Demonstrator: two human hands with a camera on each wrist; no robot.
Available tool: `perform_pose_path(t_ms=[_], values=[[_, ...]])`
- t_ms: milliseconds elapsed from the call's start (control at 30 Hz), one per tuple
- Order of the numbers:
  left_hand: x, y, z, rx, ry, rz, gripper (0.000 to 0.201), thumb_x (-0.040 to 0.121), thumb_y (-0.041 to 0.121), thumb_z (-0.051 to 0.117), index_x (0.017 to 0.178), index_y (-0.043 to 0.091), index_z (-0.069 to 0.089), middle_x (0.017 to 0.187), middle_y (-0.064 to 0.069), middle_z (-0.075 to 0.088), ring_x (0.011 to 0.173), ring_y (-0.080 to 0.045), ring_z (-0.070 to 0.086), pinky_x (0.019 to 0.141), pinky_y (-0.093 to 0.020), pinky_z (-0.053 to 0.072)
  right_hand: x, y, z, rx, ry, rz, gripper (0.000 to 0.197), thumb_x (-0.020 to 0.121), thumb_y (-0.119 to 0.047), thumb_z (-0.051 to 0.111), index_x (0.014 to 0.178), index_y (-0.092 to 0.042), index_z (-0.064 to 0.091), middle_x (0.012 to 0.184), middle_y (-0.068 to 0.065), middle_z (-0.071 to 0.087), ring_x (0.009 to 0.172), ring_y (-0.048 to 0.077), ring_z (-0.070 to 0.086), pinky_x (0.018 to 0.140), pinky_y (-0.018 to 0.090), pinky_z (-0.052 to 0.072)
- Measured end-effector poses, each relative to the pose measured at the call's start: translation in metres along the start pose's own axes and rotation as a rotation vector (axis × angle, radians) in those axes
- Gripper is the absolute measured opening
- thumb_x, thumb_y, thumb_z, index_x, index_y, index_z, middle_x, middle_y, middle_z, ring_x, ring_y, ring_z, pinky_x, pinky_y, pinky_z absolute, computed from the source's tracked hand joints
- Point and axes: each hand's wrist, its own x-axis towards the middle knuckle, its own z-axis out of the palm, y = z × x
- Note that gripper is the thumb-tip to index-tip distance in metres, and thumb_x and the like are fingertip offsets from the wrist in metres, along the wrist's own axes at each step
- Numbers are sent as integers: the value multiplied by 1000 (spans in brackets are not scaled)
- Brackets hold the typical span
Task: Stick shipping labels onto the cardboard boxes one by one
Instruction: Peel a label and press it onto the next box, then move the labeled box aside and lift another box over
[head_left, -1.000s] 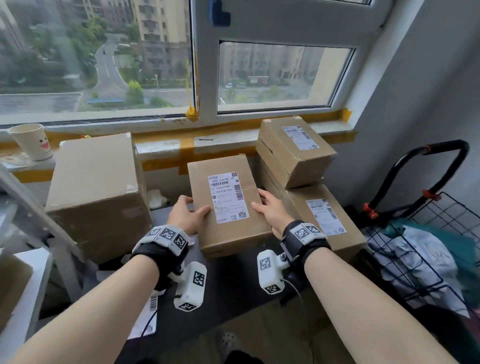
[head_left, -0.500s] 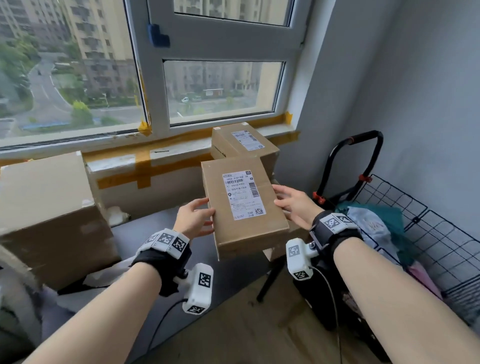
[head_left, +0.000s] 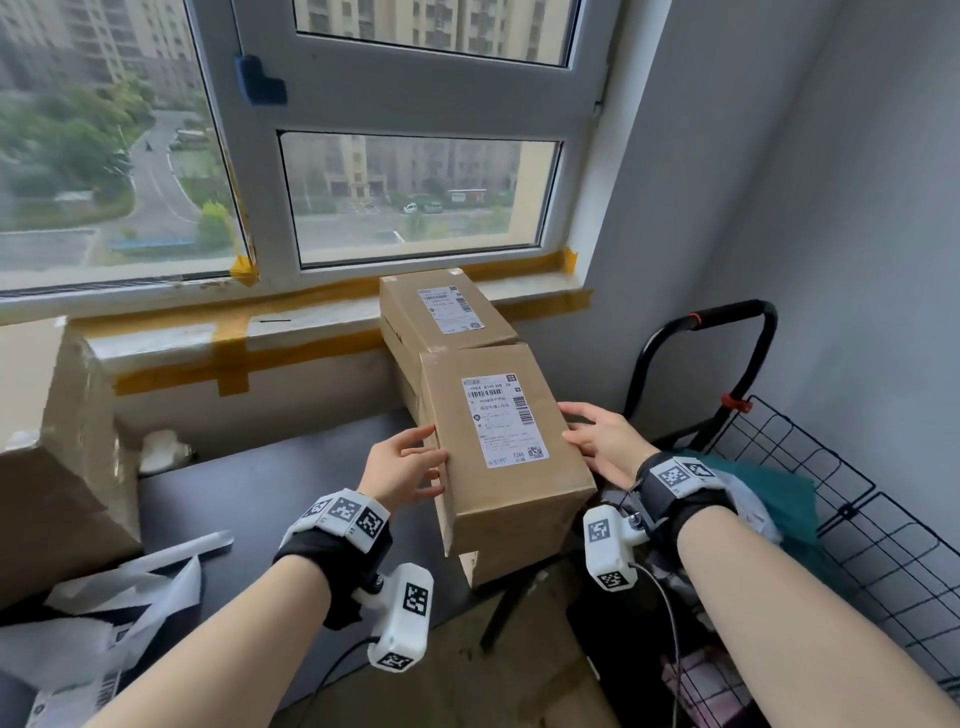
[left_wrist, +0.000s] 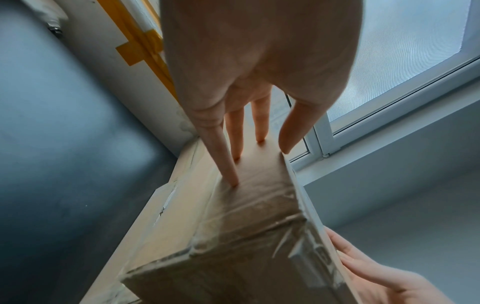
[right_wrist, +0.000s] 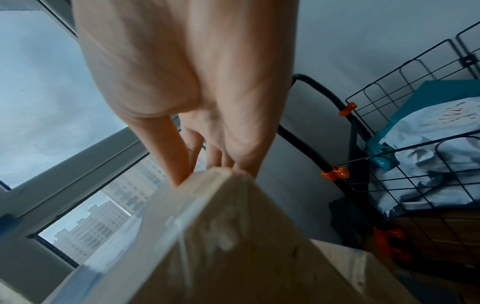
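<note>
A brown cardboard box (head_left: 498, 483) with a white shipping label (head_left: 504, 421) on top is held between my two hands. My left hand (head_left: 423, 457) presses straight fingers (left_wrist: 230, 164) against its left side, thumb at the top edge. My right hand (head_left: 579, 428) presses on the right side, thumb along the top edge (right_wrist: 179, 164). The box lies over a lower box (head_left: 493, 569) at the table's right end. Behind it sits another labelled box (head_left: 441, 322).
A big plain cardboard box (head_left: 47, 467) stands at the left on the dark table (head_left: 260, 493). Loose white label sheets (head_left: 104, 613) lie at the near left. A black wire cart (head_left: 857, 519) with bags stands at the right. The taped window sill (head_left: 208, 338) runs behind.
Both hands carried the labelled box from the middle of the table rightward to the stack of labelled boxes. The head view swung right with it.
</note>
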Motion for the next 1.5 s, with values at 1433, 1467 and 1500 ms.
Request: perform_pose_path(t_ms=[1433,1467,1500], values=[[-76,57,-242,1627,374,244,30,95,29,41,116,15,58,119,-7,59,113,-27,54,88,-41,48,-24,-83,303,-1519,-104,-599,32,95,-31,38,113,-21,63,120,4,61,110,27,58,86,38,48],[-81,58,-257,1606,400,226,29,94,28,41,113,15,60,116,-7,61,109,-27,57,87,-40,50,-26,-84,321,-1525,-130,-621,32,95,-31,38,113,-21,63,121,3,61,110,26,58,85,38,47],[-87,59,-272,1582,431,210,28,93,28,43,109,15,61,114,-7,62,106,-28,59,85,-39,51,-29,-84,338,-1529,-153,-647,33,96,-31,37,114,-22,62,121,3,60,109,26,57,84,38,47]])
